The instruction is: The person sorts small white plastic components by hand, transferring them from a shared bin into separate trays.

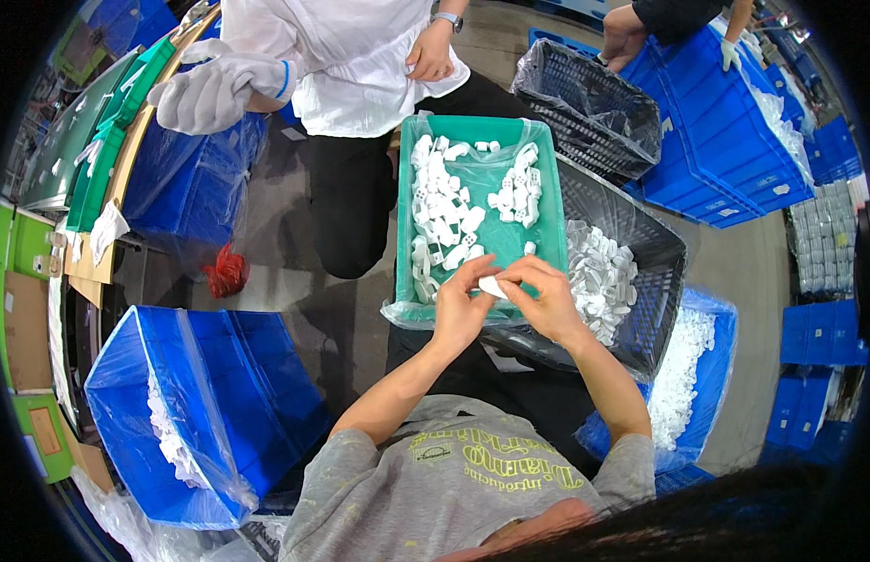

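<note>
My left hand and my right hand meet above the near edge of a green tray. Pinched between the fingertips of both hands is a small white plastic part; its exact shape is partly covered by the fingers. Inside the tray, loose white plastic pieces lie heaped along the left side, and a smaller group sits at the upper right. Beneath and to the right of the tray, a black crate holds many flat white pieces.
A person in a white top, with one gloved hand, sits across from me. Blue bins stand at left, and another blue bin at right. A lined black crate and a large blue bin stand far right, near another person's arm.
</note>
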Available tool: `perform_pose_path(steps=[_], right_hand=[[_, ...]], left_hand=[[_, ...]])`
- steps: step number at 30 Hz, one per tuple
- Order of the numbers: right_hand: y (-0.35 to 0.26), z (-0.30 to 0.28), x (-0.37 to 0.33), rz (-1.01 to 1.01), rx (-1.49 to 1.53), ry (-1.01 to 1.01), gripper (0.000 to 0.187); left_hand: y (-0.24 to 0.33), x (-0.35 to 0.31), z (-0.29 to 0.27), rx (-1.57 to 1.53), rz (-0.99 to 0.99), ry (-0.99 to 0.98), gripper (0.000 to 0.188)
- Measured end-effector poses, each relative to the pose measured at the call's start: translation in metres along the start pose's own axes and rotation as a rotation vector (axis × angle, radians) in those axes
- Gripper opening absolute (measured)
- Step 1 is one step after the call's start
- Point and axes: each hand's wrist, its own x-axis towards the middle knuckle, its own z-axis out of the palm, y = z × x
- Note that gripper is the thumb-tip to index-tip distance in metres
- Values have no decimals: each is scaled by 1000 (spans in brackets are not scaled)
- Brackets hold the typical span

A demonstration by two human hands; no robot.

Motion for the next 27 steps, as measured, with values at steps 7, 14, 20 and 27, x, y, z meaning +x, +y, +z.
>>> perform_pose_path(steps=[7,14,20,27], right_hand=[[24,-31,16,187,66,30,8],[65,-14,9,-182,-949,-437,10],[82,-4,11,-233,-1053,-537,10],[24,-32,18,289,55,-333,20]], left_hand=[[9,-1,-17,25,-31,-3,20],[11,9,-34,-36,-245,-75,27],[6,11,-37,-94,-311,-138,25],[5,15,-38,-62,-280,-73,23]])
